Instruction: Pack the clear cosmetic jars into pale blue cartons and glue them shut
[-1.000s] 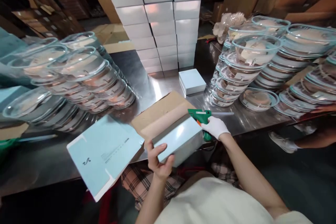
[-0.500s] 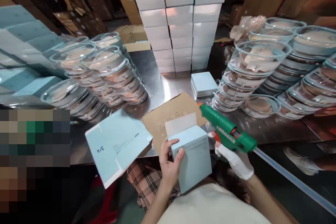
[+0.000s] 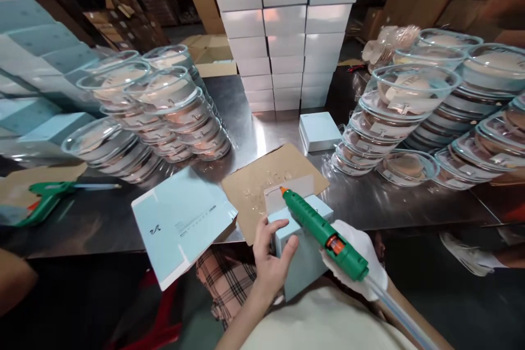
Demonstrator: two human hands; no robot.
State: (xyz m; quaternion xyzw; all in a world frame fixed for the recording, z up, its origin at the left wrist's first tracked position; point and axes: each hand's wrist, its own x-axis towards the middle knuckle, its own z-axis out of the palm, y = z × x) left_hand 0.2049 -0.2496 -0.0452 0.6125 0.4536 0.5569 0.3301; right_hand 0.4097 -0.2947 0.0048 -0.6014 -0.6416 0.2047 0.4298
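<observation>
My left hand [image 3: 273,254] grips a light blue box [image 3: 307,270] near its left edge, thumb on the front face and fingers over the top. A pale flap [image 3: 298,186] stands up at the box's far edge. My right hand [image 3: 365,251], in a white glove, is wrapped round a green glue gun [image 3: 315,221], its trigger hidden. The gun's orange nozzle is at the flap's upper left, over or touching it; a long clear glue stick [image 3: 400,306] runs out of its back. Under the flap lies a cardboard sheet [image 3: 241,186] with clear glue blobs.
An opened-out blue carton [image 3: 184,224] lies to the left. A second green glue gun [image 3: 47,197] rests on the far left. Stacks of clear round containers [image 3: 385,120] stand on both sides, with a wall of boxes [image 3: 285,22] behind. One small box [image 3: 320,131] sits mid-table.
My right hand has brought the glue gun left and down, its nozzle now at the flap. My left hand keeps its hold on the box, almost in place.
</observation>
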